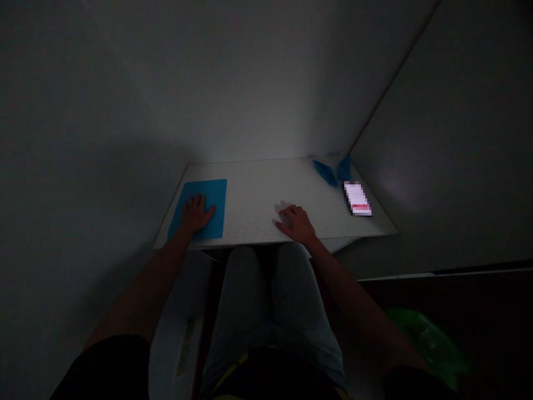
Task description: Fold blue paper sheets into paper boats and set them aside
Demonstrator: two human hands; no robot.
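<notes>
A flat blue sheet of paper [215, 194] lies at the left end of the white table [258, 189]. Resting flat on it with fingers spread is my left hand [197, 214]. My right hand [297, 223] hovers at or touches the tabletop near its front edge, right of the middle. Its fingers are slightly bent and apart, and I see nothing in them. Two folded blue paper pieces, one long and narrow [325, 173] and one more upright [344, 168], sit in the far right corner.
A phone with a lit, blurred screen [357, 198] lies near the table's right edge. Walls border the table at the back and both sides. On the dark floor at the lower right is a green plastic bag [428, 339]. A pale box [179, 333] stands below left.
</notes>
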